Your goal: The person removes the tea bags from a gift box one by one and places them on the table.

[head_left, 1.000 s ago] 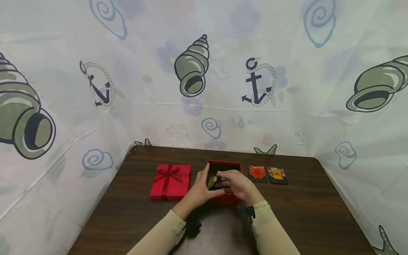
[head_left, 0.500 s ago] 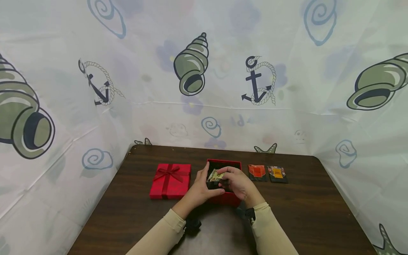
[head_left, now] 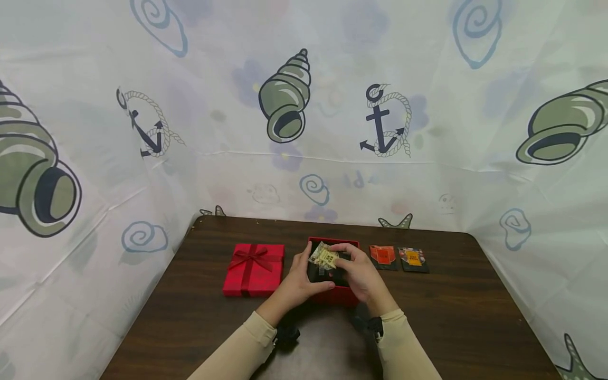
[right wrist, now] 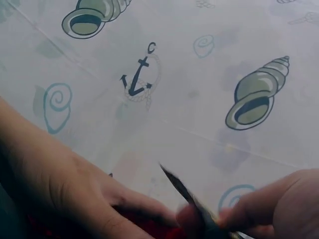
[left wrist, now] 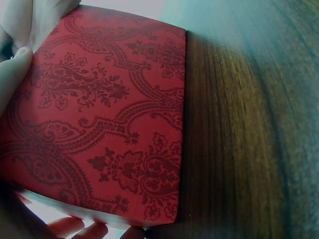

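Tilted packet between the hands — at the mouth of the red box
Right hand, nearer, pinches its right edge; left hand grips the box's near left corner — packet's long axis unclear.

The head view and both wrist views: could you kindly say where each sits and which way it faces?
Head: on the head, facing forward and down at the table and red box; sleeves, left hand and right hand, pinching a packet, show.
Left wrist: on that wrist, facing the red box's patterned side; fingers show at the bottom edge.
Right wrist: on that wrist, facing the backdrop; both hands show low down.
Shared: head and left wrist both show the red box.
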`<state>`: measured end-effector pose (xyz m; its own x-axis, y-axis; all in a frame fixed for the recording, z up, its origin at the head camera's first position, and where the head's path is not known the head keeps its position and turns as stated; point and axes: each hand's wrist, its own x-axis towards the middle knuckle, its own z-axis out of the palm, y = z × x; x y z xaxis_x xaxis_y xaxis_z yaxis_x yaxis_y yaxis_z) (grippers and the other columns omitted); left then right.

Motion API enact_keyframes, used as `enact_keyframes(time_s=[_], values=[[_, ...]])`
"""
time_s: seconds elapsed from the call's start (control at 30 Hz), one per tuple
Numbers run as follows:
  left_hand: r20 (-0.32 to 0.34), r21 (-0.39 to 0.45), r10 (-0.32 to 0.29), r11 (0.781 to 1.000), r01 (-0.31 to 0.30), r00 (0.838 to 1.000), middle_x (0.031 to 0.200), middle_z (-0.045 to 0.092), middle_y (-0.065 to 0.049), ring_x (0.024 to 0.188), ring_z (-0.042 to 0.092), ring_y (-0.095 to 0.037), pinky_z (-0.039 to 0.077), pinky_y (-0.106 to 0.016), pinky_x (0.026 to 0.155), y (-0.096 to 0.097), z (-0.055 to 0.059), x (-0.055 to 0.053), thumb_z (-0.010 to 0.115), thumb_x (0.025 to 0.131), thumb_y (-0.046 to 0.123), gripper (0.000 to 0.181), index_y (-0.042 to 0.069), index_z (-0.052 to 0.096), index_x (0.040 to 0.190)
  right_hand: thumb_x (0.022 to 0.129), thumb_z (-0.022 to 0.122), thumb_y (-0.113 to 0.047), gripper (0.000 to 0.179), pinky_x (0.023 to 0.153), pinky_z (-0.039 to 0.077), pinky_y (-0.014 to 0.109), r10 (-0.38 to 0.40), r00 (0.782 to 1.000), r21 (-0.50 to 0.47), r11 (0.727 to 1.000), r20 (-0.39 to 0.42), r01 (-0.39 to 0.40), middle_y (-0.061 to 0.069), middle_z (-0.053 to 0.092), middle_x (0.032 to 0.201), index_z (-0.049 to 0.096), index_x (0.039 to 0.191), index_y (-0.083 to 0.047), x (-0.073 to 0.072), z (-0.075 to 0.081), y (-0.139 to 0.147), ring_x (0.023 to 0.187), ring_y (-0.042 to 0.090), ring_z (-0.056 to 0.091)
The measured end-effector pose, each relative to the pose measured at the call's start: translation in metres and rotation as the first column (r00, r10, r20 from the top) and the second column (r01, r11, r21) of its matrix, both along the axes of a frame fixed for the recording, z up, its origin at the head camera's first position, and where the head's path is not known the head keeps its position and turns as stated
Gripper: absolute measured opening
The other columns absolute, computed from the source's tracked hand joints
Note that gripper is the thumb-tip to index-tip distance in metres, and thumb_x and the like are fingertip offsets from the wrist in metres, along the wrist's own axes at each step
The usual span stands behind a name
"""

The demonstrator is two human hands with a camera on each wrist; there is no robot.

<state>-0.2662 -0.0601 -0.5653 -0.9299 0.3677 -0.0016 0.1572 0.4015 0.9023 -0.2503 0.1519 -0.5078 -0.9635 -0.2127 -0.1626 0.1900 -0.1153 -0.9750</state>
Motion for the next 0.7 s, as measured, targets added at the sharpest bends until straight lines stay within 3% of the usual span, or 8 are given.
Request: enact_keyframes(time_s=[0.13, 0.2, 0.33, 0.43, 0.53, 0.63, 0.7], values=[[-0.004, 0.001, 0.004, 1.0, -0.004, 1.0, 0.175, 0.024, -0.016, 0.153, 0.042, -0.043, 0.042, -0.068, 0.121, 0.0, -0.001, -0.001, 0.091, 0.081, 0.064, 0.134, 0.035, 0.002, 0.177, 0.111, 0.066, -0.026, 0.024, 0.075, 0.064, 0.03, 0.042, 0.999, 0.042, 0.998, -0.009, -0.042, 0.011, 0.065, 0.128, 0.069, 0.128, -0.009, 0.009, 0.017, 0.012, 0.099, 0.022, 0.07], [-0.001, -0.002, 0.004, 1.0, -0.004, 1.0, 0.175, 0.024, -0.016, 0.154, 0.041, -0.043, 0.042, -0.069, 0.121, 0.0, -0.002, 0.0, 0.09, 0.082, 0.063, 0.133, 0.035, 0.002, 0.177, 0.11, 0.069, -0.029, 0.025, 0.068, 0.061, 0.027, 0.027, 0.999, 0.048, 0.999, -0.035, -0.026, 0.008, 0.068, 0.123, 0.07, 0.127, -0.011, 0.015, 0.029, 0.02, 0.091, 0.018, 0.071], [-0.002, -0.011, 0.0, 1.0, 0.0, 1.0, 0.175, 0.025, -0.017, 0.157, 0.038, -0.043, 0.04, -0.072, 0.12, 0.0, -0.002, 0.001, 0.09, 0.085, 0.057, 0.128, 0.036, 0.003, 0.177, 0.108, 0.071, -0.018, 0.03, 0.062, 0.056, 0.021, -0.02, 0.989, 0.0, 1.0, -0.143, 0.021, 0.006, 0.06, 0.131, 0.064, 0.136, -0.009, 0.03, 0.055, 0.044, 0.085, 0.012, 0.064], [-0.007, -0.015, 0.001, 1.0, -0.001, 1.0, 0.176, 0.025, -0.015, 0.159, 0.035, -0.042, 0.04, -0.073, 0.12, 0.0, -0.002, 0.001, 0.089, 0.085, 0.057, 0.127, 0.038, 0.003, 0.177, 0.106, 0.071, -0.009, 0.034, 0.065, 0.055, 0.021, -0.081, 0.966, 0.001, 0.997, -0.247, 0.084, 0.005, 0.055, 0.13, 0.061, 0.138, -0.004, 0.039, 0.072, 0.067, 0.089, 0.011, 0.062], [-0.013, -0.011, 0.004, 1.0, -0.004, 1.0, 0.176, 0.025, -0.014, 0.159, 0.034, -0.042, 0.04, -0.074, 0.119, 0.0, -0.002, 0.001, 0.089, 0.084, 0.06, 0.128, 0.038, 0.004, 0.177, 0.104, 0.074, -0.009, 0.028, 0.064, 0.053, 0.022, -0.234, 0.916, 0.041, 0.964, -0.326, 0.261, 0.002, 0.062, 0.115, 0.065, 0.13, 0.0, 0.046, 0.081, 0.096, 0.082, 0.009, 0.061], [-0.004, -0.012, 0.005, 1.0, -0.005, 1.0, 0.177, 0.025, -0.012, 0.159, 0.035, -0.041, 0.041, -0.073, 0.119, -0.001, -0.001, 0.001, 0.089, 0.081, 0.064, 0.129, 0.039, 0.005, 0.176, 0.102, 0.078, -0.013, 0.023, 0.052, 0.046, 0.021, -0.446, 0.834, 0.055, 0.871, -0.325, 0.487, -0.004, 0.066, 0.103, 0.071, 0.121, -0.002, 0.051, 0.082, 0.131, 0.067, 0.007, 0.055], [-0.004, -0.01, 0.0, 1.0, 0.0, 1.0, 0.177, 0.024, -0.012, 0.159, 0.034, -0.042, 0.041, -0.073, 0.119, -0.002, -0.001, 0.0, 0.088, 0.082, 0.064, 0.129, 0.039, 0.004, 0.176, 0.102, 0.079, -0.014, 0.021, 0.048, 0.045, 0.021, -0.563, 0.774, 0.035, 0.802, -0.291, 0.596, -0.006, 0.068, 0.102, 0.073, 0.12, -0.006, 0.052, 0.08, 0.153, 0.06, 0.006, 0.057]])
